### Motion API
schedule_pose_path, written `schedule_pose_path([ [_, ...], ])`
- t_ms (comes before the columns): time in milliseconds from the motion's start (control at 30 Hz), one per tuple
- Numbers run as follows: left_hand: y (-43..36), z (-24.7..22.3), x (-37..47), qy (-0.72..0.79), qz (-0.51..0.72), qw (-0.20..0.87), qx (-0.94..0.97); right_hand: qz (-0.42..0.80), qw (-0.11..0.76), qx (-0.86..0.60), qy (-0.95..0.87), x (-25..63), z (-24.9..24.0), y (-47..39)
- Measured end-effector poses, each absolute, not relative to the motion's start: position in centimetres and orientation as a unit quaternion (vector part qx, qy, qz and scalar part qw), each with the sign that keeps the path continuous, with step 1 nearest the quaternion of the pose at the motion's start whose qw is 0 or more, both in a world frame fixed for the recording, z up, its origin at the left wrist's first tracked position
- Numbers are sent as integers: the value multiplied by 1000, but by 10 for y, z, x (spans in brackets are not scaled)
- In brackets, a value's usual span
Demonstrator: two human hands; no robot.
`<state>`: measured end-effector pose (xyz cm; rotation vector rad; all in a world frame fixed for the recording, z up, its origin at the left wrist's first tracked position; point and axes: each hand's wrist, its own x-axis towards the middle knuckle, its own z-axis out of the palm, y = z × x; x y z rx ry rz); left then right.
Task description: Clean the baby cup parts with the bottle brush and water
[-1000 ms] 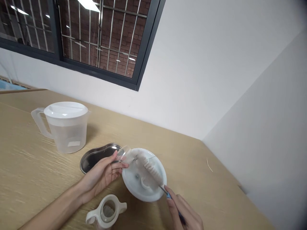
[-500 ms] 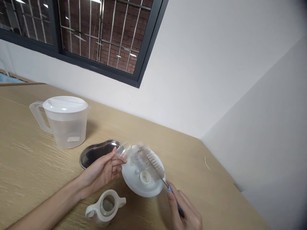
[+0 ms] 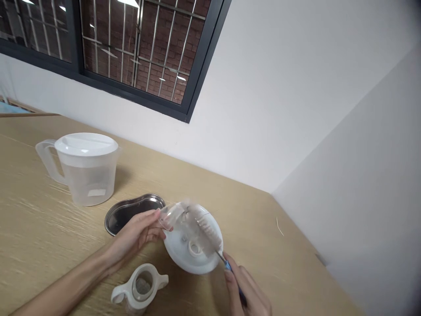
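Note:
My left hand (image 3: 143, 230) grips a small clear container (image 3: 169, 216) by its closed end, with its mouth tilted toward the brush. In my right hand (image 3: 245, 285) is the blue handle of a bristle brush (image 3: 207, 232). The brush's blurred tip is at the mouth of the clear container; whether it is inside I cannot tell. Beneath both lies a round white bowl (image 3: 194, 267) with a small white ring (image 3: 194, 249) in it. Nearer to me, below my left wrist, stands a two-handled white-rimmed cup (image 3: 142, 287).
A translucent lidded pitcher (image 3: 88, 175) stands at the left on the wooden table (image 3: 42, 245). A dark metal kidney-shaped tray (image 3: 123, 216) lies behind my left hand. A thin pale strip (image 3: 279, 226) is at the right. The wall and barred window rise behind.
The brush has moved slightly left and its tip is closer to the clear container's mouth. The whole view has shifted a little. Both hands keep their holds.

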<state>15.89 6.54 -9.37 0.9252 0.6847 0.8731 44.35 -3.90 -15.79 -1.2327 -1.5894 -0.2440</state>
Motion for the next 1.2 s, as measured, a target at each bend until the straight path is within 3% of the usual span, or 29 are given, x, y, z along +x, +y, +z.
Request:
schedule_pose_path([
  [267,73,-105,159,373,477,601,522,-109,540,-551,-627,448,-165,-40],
  [500,81,-118,160,407,498,512,570,-113,465,-538,-694,462,-158,-38],
  [667,82,-127,158,411,500,442,621,-81,531,-542,-646,455,-162,-39],
  [1200,78,-128,157,388,513,435,630,-27,517,-584,-625,451,-160,-39],
])
